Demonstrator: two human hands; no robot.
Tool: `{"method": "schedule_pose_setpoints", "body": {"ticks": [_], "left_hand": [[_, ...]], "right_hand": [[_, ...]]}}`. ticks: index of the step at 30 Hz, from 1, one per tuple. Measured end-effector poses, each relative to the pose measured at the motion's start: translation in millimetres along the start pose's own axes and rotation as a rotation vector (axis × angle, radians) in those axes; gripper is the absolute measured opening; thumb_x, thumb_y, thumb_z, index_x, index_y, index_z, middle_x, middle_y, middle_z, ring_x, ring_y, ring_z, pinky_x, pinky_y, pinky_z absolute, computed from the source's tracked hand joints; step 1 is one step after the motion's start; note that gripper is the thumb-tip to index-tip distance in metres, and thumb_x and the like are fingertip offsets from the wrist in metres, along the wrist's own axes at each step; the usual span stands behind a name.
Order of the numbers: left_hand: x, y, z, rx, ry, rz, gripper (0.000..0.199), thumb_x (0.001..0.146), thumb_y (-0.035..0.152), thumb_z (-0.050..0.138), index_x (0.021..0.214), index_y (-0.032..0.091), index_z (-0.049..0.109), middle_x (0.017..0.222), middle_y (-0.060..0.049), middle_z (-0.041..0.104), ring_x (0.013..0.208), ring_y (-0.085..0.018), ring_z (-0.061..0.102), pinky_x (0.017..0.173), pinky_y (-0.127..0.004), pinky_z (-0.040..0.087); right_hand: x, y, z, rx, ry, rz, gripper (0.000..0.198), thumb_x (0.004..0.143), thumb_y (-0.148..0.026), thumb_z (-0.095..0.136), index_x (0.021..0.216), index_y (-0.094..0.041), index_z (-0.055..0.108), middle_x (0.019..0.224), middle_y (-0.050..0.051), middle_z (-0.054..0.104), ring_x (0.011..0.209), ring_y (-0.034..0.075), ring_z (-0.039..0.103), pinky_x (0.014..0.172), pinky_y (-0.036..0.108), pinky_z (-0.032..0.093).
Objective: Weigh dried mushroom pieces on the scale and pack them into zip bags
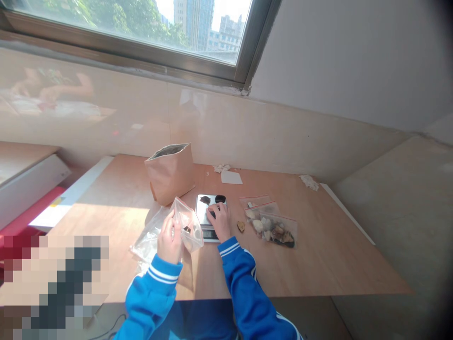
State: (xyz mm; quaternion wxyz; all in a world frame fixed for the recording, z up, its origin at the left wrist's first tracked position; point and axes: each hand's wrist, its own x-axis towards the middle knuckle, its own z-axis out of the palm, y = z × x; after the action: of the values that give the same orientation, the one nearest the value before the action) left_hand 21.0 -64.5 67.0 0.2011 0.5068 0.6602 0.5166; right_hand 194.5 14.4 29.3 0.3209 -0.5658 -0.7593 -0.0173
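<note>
Wooden table (329, 264), with far edge along the wall (247, 132). Near the far edge, left of centre: upright brown paper bag (168, 177), open at the top. Toward the right edge: 3 overlapping zip bags (265, 224), the nearest filled with pale and dark lumps. Between paper bag and near edge: transparent bag (193, 227), gripped by the left hand (170, 241); best pinched at the rim, with mouth spread wide and plastic lifted off the scale. Roughly midway between left and right edges: digital scale (201, 216), flat on the table, with display (209, 234) toward the near edge; reading too small to make out. Over the pan: right hand (221, 222), with fingers bent down onto a dark lump (213, 214); pinched or merely touched, impossible to tell. Toward the far end of the pan: 2 dark pieces (205, 200), lying apart. Just right of the scale, on bare wood: small brown piece (241, 226). For a trustworthy reading, probably best to seat each piece wholly within the pan, lower rather than drop, lift fingertips and wrist away, then wait for steady digits.
</note>
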Motion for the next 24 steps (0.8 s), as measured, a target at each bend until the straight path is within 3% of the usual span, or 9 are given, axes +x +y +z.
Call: {"method": "schedule_pose_setpoints", "body": {"ticks": [3, 7, 13, 17, 21, 24], "left_hand": [[0.3, 0.8, 2.2, -0.004, 0.002, -0.012, 0.037, 0.091, 0.045, 0.035, 0.098, 0.019, 0.06, 0.124, -0.015, 0.062, 0.122, -0.024, 0.055, 0.104, -0.041, 0.043], [1.5, 0.9, 3.8, -0.012, 0.003, -0.006, 0.037, 0.091, 0.043, 0.035, 0.098, 0.018, 0.062, 0.127, -0.015, 0.061, 0.122, -0.025, 0.055, 0.105, -0.041, 0.043], [1.0, 3.3, 6.8, -0.024, -0.033, -0.008, 0.041, 0.091, 0.043, 0.037, 0.107, 0.015, 0.063, 0.126, -0.015, 0.061, 0.124, -0.025, 0.054, 0.107, -0.043, 0.042], [0.7, 7.3, 9.1, -0.035, -0.059, -0.016, 0.046, 0.091, 0.044, 0.034, 0.113, 0.015, 0.062, 0.13, -0.015, 0.059, 0.127, -0.025, 0.052, 0.109, -0.044, 0.039], [1.5, 13.7, 6.9, -0.04, -0.078, -0.033, 0.05, 0.093, 0.043, 0.031, 0.122, 0.014, 0.059, 0.133, -0.015, 0.057, 0.129, -0.024, 0.05, 0.11, -0.042, 0.039], [2.2, 17.2, 3.6, -0.042, -0.092, -0.054, 0.052, 0.093, 0.042, 0.029, 0.126, 0.013, 0.057, 0.134, -0.014, 0.056, 0.129, -0.024, 0.05, 0.109, -0.041, 0.04]], "right_hand": [[5.2, 0.1, -4.4, 0.135, 0.061, 0.021, 0.023, 0.095, -0.031, 0.048, 0.087, -0.02, 0.066, 0.087, 0.006, 0.057, 0.084, 0.02, 0.055, 0.074, 0.031, 0.046], [16.3, -7.7, -12.5, 0.368, 0.107, 0.121, 0.025, 0.094, -0.036, 0.048, 0.088, -0.019, 0.066, 0.088, 0.005, 0.055, 0.069, 0.014, 0.054, 0.066, 0.028, 0.048], [39.4, -44.3, -36.8, 0.704, 0.183, 0.336, 0.03, 0.09, -0.045, 0.051, 0.084, -0.018, 0.062, 0.078, 0.002, 0.057, 0.069, 0.014, 0.054, 0.066, 0.026, 0.048], [47.4, -77.9, -60.1, 0.992, -0.006, 0.352, 0.028, 0.088, -0.047, 0.054, 0.086, -0.019, 0.061, 0.073, 0.0, 0.059, 0.066, 0.013, 0.057, 0.06, 0.023, 0.048], [43.1, -96.0, -76.1, 1.042, -0.219, 0.233, 0.025, 0.09, -0.043, 0.054, 0.094, -0.02, 0.064, 0.087, 0.003, 0.064, 0.072, 0.013, 0.06, 0.06, 0.023, 0.05], [37.0, -100.3, -83.3, 1.06, -0.263, 0.195, 0.024, 0.093, -0.039, 0.051, 0.1, -0.021, 0.065, 0.096, 0.004, 0.064, 0.077, 0.013, 0.062, 0.062, 0.023, 0.052]]}}
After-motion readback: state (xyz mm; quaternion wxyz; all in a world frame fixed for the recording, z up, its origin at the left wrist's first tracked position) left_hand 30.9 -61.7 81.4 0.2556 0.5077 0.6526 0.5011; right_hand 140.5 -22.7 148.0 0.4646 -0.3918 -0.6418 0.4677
